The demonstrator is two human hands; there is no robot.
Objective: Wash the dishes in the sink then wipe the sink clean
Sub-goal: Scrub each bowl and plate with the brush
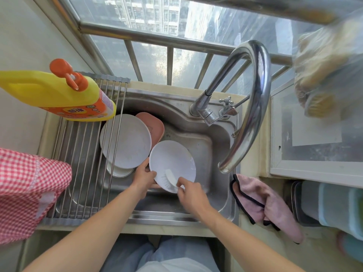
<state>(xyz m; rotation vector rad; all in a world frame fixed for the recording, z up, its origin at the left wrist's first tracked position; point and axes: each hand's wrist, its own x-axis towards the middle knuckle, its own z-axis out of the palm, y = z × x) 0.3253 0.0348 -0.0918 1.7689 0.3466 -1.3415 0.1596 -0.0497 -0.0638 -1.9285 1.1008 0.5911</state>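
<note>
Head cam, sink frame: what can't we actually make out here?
- Small white dish, head view: mostly hidden under the large white plate.
- Pink dish: overlapped by that plate; full shape unclear.
- Sink drain: not visible, covered by dishes and hands.
- Bag at top right: blurred and cut by the edge; contents unclear.
- Detergent bottle label: too small to read.
- Water flow from the faucet: cannot tell.

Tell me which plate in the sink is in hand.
The smaller white plate, right of the bigger white plate and pink dish. The left hand holds its edge; the right hand works a white brush on it.
</note>
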